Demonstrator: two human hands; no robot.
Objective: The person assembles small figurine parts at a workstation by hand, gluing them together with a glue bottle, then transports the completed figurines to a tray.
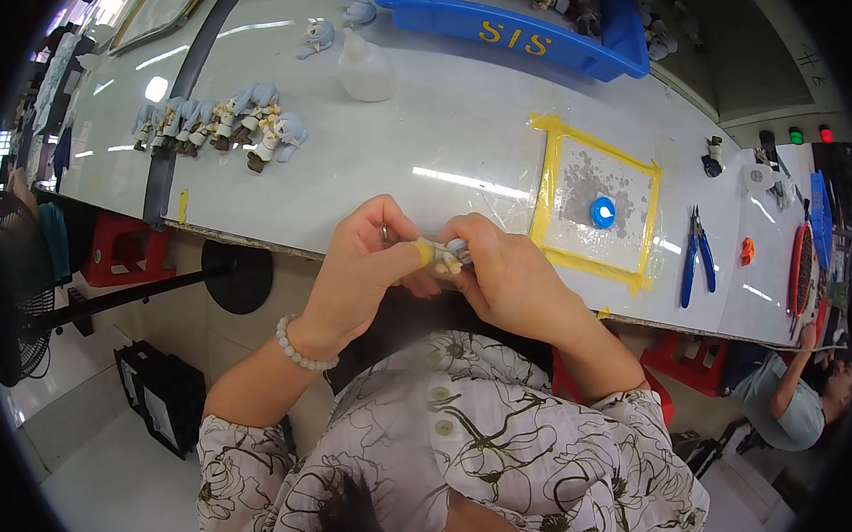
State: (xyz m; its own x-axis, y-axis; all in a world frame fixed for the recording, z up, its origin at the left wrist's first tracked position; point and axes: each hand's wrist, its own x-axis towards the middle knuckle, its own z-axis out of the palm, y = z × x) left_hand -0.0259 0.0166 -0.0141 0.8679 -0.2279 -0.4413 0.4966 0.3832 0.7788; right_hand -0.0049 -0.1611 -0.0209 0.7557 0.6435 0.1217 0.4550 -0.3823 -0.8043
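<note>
Both your hands pinch one small figurine [445,254] at the table's near edge [256,244].
Left hand [369,264] and right hand [506,274] closed on it — bare tabletop beyond; far left, a row of figurines [218,124], too bunched to count.

A long grey-white table [432,133] carries a row of small blue-grey figurines [218,124] at ten o'clock, with a white plastic bottle [365,68] and a blue bin [512,27] toward twelve. At three o'clock lie a yellow-taped square [595,202] with a blue cap [603,212] on it, blue-handled pliers [698,254] and a small orange piece [747,250].
</note>
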